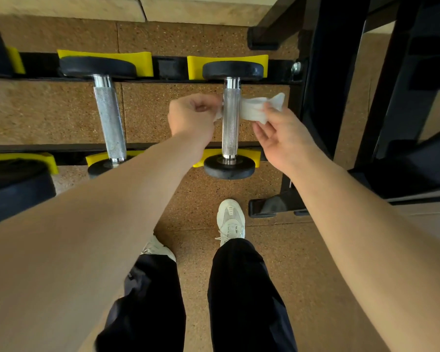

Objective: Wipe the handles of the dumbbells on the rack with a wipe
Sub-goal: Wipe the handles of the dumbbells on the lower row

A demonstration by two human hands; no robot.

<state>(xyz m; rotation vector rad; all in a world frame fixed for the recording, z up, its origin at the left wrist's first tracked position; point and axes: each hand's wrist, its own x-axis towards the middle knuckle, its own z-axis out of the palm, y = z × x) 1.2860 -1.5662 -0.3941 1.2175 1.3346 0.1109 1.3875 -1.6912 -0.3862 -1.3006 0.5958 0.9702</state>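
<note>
Grip first: your left hand (pixel 192 115) is curled tight on one end of the wipe (pixel 254 110), and your right hand (pixel 282 138) pinches the other end between thumb and fingertips. Wipe passes under the handle (pixel 231 128), ends out either side, so alternate pulls would scrub the knurl all round, by my read. Contact sits on the far half; near half is bare. Dumbbell (pixel 229 170) lies across the rack (pixel 168 68), heads seated in yellow cradles (pixel 142 63), so it shouldn't roll under the pull. Next handle (pixel 109 118), to the left, has no wipe on it; likely next.
</note>
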